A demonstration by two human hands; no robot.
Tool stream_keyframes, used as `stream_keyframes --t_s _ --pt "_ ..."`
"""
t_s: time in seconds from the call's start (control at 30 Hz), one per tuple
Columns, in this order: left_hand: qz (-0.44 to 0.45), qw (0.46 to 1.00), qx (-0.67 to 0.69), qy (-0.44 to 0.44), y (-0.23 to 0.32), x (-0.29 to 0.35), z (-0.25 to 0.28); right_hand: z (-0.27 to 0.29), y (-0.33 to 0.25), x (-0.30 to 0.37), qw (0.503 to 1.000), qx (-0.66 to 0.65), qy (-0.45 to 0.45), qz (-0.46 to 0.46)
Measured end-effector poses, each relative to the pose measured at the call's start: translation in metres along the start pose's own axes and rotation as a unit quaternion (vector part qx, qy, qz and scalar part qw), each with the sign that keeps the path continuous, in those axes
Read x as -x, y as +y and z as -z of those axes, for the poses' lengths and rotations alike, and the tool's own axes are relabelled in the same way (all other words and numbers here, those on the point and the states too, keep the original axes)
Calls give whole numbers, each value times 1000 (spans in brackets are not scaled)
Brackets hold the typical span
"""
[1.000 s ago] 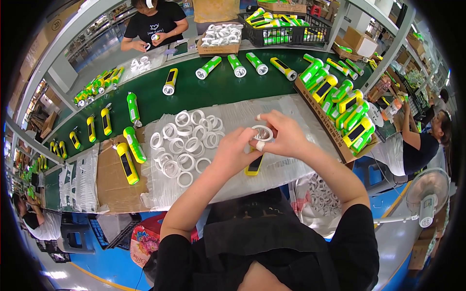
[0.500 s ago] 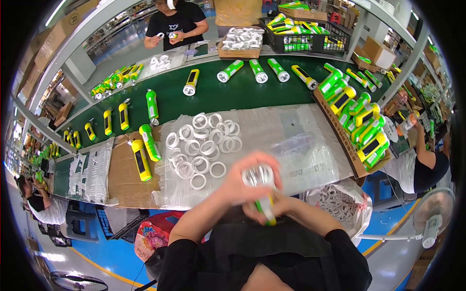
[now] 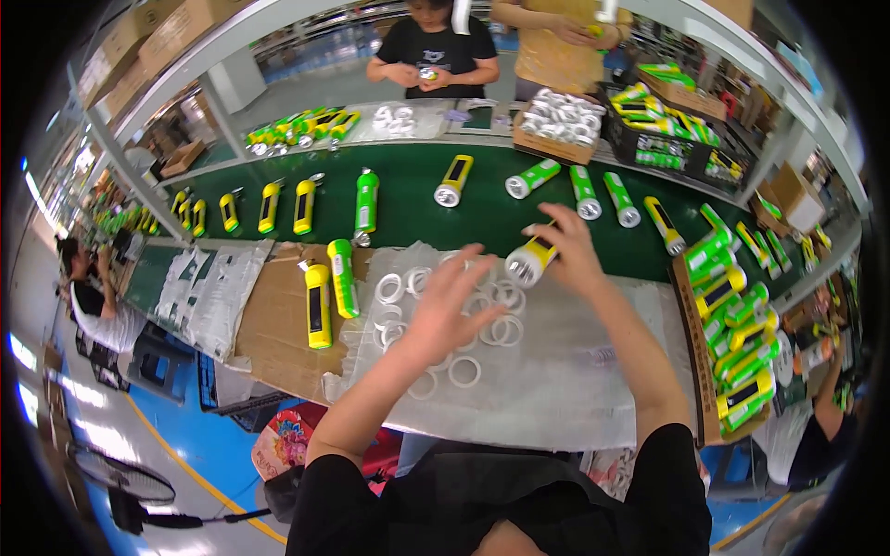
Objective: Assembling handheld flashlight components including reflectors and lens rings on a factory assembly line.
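I hold a yellow plastic flashlight with a silvery round head tilted, lens end toward me, above the clear plastic sheet. White plastic rings lie scattered flat on that sheet beneath it.

Brown cardboard boxes are stacked on the upper left shelf; an open carton of white rings and a black crate of green packs are seen beyond the green belt
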State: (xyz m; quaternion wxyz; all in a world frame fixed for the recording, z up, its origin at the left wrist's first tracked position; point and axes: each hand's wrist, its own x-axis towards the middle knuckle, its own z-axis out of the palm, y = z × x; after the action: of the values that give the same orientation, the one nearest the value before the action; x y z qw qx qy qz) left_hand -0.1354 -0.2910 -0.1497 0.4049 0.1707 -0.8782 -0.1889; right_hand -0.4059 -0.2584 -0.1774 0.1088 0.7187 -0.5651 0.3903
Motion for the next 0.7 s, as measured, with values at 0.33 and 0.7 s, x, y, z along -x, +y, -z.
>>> stream_keyframes --t_s 0.33,0.7 --pt "299 865 -403 -26 -139 75 65 -43 136 -9 950 201 -203 -127" --pt "142 976 -29 163 -64 43 43 -44 -58 14 863 -425 -78 -262"
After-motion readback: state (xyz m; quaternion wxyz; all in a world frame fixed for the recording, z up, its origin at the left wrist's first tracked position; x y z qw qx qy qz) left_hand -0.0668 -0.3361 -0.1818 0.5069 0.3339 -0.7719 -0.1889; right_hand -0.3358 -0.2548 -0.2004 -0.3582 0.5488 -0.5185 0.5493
